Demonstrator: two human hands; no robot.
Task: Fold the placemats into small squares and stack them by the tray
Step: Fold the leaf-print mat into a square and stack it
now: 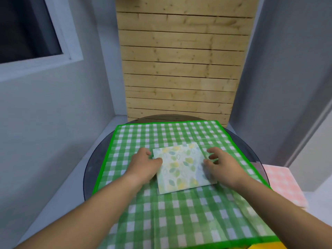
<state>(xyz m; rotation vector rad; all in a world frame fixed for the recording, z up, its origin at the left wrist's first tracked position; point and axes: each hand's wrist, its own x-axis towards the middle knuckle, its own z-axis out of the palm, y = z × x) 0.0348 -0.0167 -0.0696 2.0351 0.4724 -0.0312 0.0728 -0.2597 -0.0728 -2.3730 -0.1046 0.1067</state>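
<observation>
Folded leaf-print placemat (pixel 181 168) lies between both hands on green checked cloth (pixel 161 133) over bench (pixel 89 169). Left hand (pixel 146 163): thumb on near edge, grip unclear. Right hand (pixel 220 165): fingers spread, tips pressing. Advice: align corners, flatten creases before lifting

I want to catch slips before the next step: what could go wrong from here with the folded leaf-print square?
The leaf-print square lies on the spread green checked placemat, which overhangs the round glass table; sliding it might drag that cloth off. Only the left hand grips an edge while the right hand just touches, so the fold may spring open on lifting.
</observation>
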